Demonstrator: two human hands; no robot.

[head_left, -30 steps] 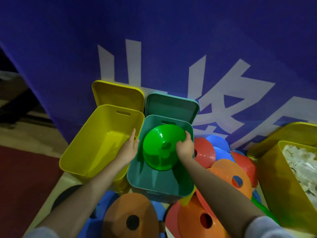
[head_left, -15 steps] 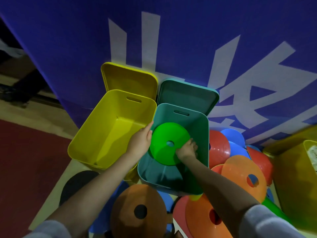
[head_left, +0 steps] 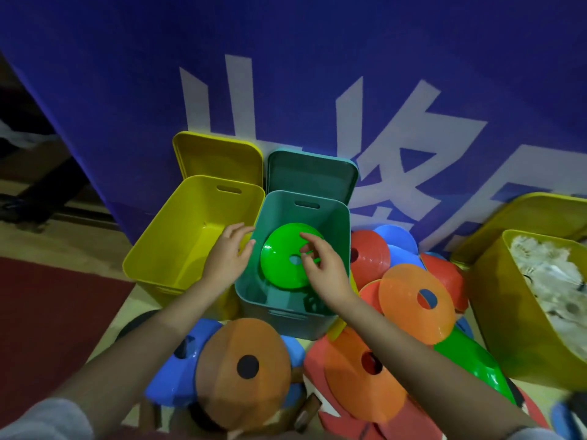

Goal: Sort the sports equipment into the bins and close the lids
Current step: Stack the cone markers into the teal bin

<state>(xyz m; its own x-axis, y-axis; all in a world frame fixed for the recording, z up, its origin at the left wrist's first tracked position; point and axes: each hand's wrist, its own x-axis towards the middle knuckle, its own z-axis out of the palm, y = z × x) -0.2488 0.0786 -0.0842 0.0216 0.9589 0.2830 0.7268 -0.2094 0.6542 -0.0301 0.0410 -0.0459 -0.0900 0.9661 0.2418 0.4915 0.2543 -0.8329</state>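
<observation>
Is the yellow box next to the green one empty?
Empty, as far as shows. The yellow box is open and only its bare inside is visible; the left hand hides a small corner.

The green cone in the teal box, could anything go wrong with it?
Maybe. The green cone lies tilted against the wall of the teal box, so later cones might stack crooked and the lid may not shut. The right hand is open just above the cone and could knock it. The yellow box touches the teal one; a careless drop might land there.
</observation>
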